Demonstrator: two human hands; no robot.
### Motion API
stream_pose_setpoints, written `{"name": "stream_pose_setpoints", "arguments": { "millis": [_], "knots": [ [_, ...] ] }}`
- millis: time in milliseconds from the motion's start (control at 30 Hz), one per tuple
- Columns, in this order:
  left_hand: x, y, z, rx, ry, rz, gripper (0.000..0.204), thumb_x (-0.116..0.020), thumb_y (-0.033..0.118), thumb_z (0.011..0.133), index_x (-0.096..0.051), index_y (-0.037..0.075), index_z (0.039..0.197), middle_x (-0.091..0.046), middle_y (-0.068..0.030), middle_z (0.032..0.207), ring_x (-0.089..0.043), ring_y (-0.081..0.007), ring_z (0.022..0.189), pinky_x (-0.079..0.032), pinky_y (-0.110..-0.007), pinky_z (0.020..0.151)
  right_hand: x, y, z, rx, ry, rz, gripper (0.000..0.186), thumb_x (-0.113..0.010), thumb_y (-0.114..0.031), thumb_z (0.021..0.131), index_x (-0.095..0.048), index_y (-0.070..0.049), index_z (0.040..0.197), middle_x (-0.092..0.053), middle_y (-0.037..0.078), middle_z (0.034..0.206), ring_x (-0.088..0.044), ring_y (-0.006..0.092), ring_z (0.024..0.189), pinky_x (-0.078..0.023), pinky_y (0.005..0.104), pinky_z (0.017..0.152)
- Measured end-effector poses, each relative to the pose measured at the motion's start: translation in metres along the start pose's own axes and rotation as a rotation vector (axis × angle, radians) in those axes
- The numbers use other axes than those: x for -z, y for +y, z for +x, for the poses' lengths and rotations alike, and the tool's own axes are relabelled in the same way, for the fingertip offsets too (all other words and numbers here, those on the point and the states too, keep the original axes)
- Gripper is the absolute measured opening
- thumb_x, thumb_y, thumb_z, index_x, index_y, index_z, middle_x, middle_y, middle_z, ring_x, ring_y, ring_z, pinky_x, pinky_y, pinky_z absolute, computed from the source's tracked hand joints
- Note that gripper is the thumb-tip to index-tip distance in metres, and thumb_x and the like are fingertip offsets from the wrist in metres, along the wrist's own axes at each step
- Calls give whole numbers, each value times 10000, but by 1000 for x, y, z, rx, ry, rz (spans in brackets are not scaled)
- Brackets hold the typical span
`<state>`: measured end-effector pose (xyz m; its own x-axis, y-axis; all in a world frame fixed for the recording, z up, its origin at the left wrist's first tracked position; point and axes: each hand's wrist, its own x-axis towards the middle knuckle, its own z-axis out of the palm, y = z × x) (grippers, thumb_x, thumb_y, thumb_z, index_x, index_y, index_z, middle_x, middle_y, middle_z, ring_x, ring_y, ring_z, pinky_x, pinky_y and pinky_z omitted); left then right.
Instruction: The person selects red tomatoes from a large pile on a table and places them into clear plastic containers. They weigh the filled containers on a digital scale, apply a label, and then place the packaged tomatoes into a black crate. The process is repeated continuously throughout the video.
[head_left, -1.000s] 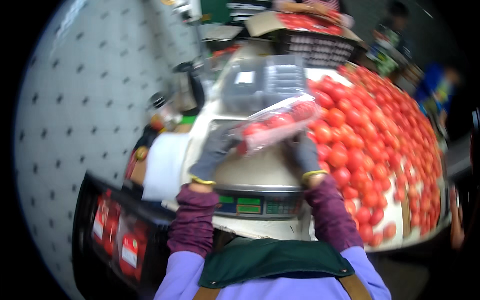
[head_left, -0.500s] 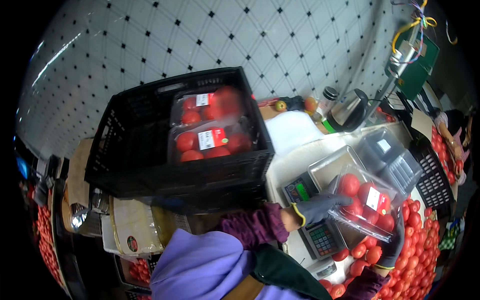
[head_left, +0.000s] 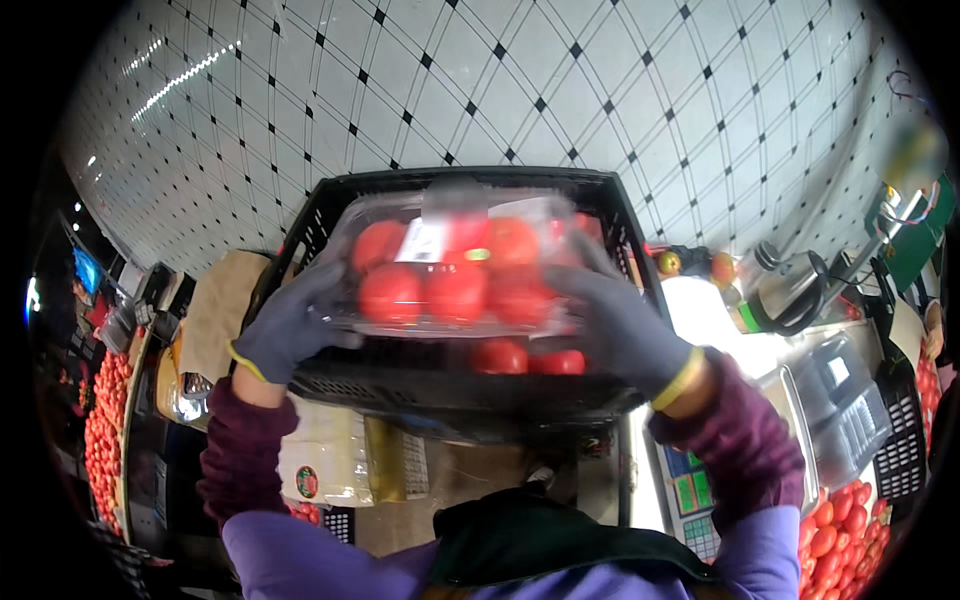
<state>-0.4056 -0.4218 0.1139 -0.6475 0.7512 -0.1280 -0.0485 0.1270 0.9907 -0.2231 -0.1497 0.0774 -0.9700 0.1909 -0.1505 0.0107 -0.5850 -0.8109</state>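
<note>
Both gloved hands grip a clear lidded plastic box of tomatoes (head_left: 445,290), slightly blurred, held over a black plastic crate (head_left: 440,390). My left hand (head_left: 295,315), in a grey glove with yellow cuff, is closed on the box's left end. My right hand (head_left: 625,325), gloved the same way, holds its right end. The box carries a white-and-red label. Beneath and behind it, more red tomatoes (head_left: 500,357) show inside the crate, partly hidden by the held box.
On the right stand a scale (head_left: 690,495), kettle (head_left: 785,300), empty clear containers (head_left: 835,410), a dark basket (head_left: 900,440) and heaped tomatoes (head_left: 830,545). A taped carton (head_left: 325,450) sits below the crate; more tomatoes (head_left: 105,430) lie far left. A tiled wall (head_left: 470,90) backs the crate.
My view and body have turned left from the scale toward the crate. The tomato box has moved with both hands from above the scale to over the crate.
</note>
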Motion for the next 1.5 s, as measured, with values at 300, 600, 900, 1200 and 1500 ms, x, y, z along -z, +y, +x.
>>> {"name": "stream_pose_setpoints", "arguments": {
  "millis": [300,600,900,1200,1500],
  "knots": [
    [93,-83,130,230,-186,1835,1038,-766,483,654,-252,63,1453,-336,-269,1423,-467,-424,1216,-382,-467,1016,25,-15,107,114,-219,-624,325,-605,-143,887,-579,-6,1180,-627,57,1004,-613,155,911,-505,291,827],
    [49,-166,223,174,-169,1978,1055,-705,338,742,-8,56,1483,-343,-282,1415,-429,-466,1240,-375,-466,1027,265,-71,-181,325,1052,-1676,207,-598,-108,858,-632,-31,1047,-653,125,857,-628,216,802,-486,312,716],
    [-269,-18,261,-1083,-363,1083,172,-559,154,858,-635,48,969,-627,-166,900,-606,-353,801,-484,-418,689,418,0,-437,-453,1660,-1725,267,-571,-259,820,-615,-43,970,-650,210,872,-615,401,830,-479,456,748],
    [-504,-193,315,-436,-1105,1820,567,-596,522,787,-686,10,1014,-648,-226,1051,-628,-370,969,-474,-422,873,430,0,-419,-518,1529,-2097,90,-591,-162,775,-669,-145,817,-638,109,830,-626,305,827,-493,418,691],
    [-513,-210,344,-162,-1089,1493,349,-668,307,730,-646,28,940,-648,-190,945,-615,-357,891,-480,-422,799,433,-24,-433,-573,1495,-1971,125,-525,-60,795,-586,-75,903,-625,167,822,-623,362,794,-495,456,681]
  ]
}}
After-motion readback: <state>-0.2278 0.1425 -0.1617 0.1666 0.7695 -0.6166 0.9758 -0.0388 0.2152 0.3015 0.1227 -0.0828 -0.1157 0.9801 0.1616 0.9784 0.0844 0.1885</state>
